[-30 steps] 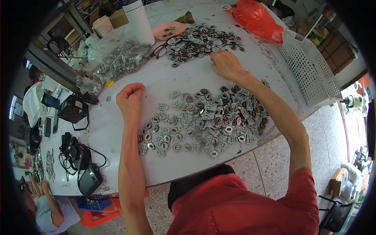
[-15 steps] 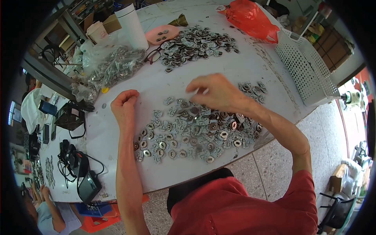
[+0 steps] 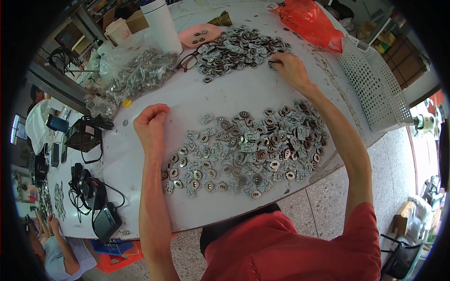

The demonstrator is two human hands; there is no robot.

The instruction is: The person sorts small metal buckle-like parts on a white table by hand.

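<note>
The right hand (image 3: 289, 69) reaches far to touch the far pile of metal pieces (image 3: 239, 47) (its grasp I cannot tell), while the clenched left hand (image 3: 151, 124) rests near the near pile (image 3: 243, 150).

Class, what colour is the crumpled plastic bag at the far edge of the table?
Red-orange; the plastic bag shows best in the head view.

The left hand (image 3: 151, 122) is resting curled into a loose fist with its forearm running straight back toward the body, while the right hand (image 3: 290, 69) is reaching far forward, palm down, arm nearly fully extended.
</note>
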